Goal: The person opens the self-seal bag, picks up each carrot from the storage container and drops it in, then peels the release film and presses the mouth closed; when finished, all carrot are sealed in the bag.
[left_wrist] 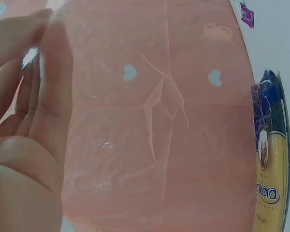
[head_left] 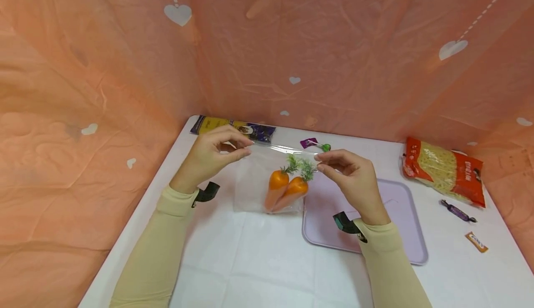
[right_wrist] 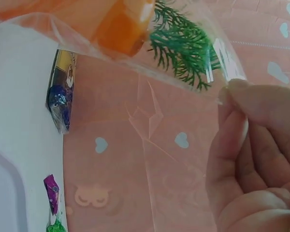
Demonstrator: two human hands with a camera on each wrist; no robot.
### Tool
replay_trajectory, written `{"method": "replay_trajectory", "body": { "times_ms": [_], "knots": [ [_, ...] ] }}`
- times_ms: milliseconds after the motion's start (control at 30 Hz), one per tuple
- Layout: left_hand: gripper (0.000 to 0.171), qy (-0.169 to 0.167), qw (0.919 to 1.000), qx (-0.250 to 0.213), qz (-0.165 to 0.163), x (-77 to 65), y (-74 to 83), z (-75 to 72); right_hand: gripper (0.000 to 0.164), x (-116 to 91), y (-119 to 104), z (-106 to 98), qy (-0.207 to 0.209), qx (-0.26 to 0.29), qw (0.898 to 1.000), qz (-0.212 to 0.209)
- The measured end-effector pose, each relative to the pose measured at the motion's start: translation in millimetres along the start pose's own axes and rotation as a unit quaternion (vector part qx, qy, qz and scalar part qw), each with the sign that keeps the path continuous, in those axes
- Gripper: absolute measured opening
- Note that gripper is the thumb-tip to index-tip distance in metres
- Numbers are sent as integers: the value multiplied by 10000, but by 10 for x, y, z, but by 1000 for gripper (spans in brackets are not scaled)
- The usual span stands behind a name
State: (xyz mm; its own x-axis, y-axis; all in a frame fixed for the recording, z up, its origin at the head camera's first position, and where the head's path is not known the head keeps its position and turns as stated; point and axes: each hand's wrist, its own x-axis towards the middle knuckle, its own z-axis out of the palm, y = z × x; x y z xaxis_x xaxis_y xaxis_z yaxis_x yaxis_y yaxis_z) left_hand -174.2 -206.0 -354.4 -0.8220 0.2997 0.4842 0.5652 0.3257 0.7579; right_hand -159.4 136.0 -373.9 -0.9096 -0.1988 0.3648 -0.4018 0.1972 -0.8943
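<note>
Between both hands hangs a clear plastic bag (head_left: 250, 182), held by its top edge. Two orange toy carrots (head_left: 277, 181) with green leafy tops lie inside it, toward the right side. My left hand (head_left: 212, 152) pinches the bag's upper left corner between thumb and fingers. At the upper right corner my right hand (head_left: 350, 176) pinches the film the same way. The right wrist view shows the green carrot leaves (right_wrist: 183, 43) through the film, close to the pinching fingertips (right_wrist: 237, 89). In the left wrist view, the left hand (left_wrist: 34, 96) fills the left side.
A lilac tray (head_left: 310, 234) lies under the right forearm. Along the back edge are a yellow and blue pasta packet (head_left: 263, 132) and a lollipop (head_left: 325, 147) with a purple wrapper. To the right are a red pasta bag (head_left: 442, 166), a purple wrapped candy (head_left: 458, 211) and an orange-white sweet (head_left: 476, 242).
</note>
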Motion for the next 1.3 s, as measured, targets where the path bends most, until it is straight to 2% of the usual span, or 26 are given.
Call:
{"method": "replay_trajectory", "body": {
  "times_ms": [133,267,367,433,533,600,733,800,867,967,1100,1200,1300],
  "knots": [
    [20,-294,9986,-332,-299,-12,36,-42,23,-10,17,-23,-92,1,9998,172],
    [20,-605,9936,-681,-672,-29,53,-101,23,-21,-50,-34,-242,51,9988,433],
    [21,-830,9892,-777,-930,-6,-9,-127,26,10,-28,-31,-314,34,9972,682],
    [22,-952,9862,-760,-1123,19,-103,-122,28,51,69,-1,-320,57,9959,845],
    [23,-1028,9836,-521,-1388,44,-340,-75,30,123,287,95,-341,19,9933,1100],
    [22,-1044,9831,-199,-1490,39,-544,-18,29,173,452,177,-378,-87,9910,1279],
    [23,-1169,9746,265,-1893,-11,-903,95,22,260,704,317,-513,-789,9833,1557],
    [23,-1242,9692,288,-2107,-43,-1018,137,21,296,787,373,-589,-1219,9784,1561],
    [23,-1282,9669,297,-2184,-70,-1108,178,19,325,841,414,-665,-1502,9746,1525],
    [24,-1263,9640,265,-2323,-105,-1179,226,17,351,886,451,-799,-1820,9694,1440],
    [27,-1174,9602,563,-2473,-137,-1196,227,19,367,884,456,-913,-2087,9644,1342],
    [32,-1015,9569,981,-2538,-136,-1159,190,26,345,830,349,-845,-2217,9644,1168],
    [41,-757,9556,1300,-2535,-146,-1086,97,31,265,744,119,-767,-2427,9623,961]
  ]
}}
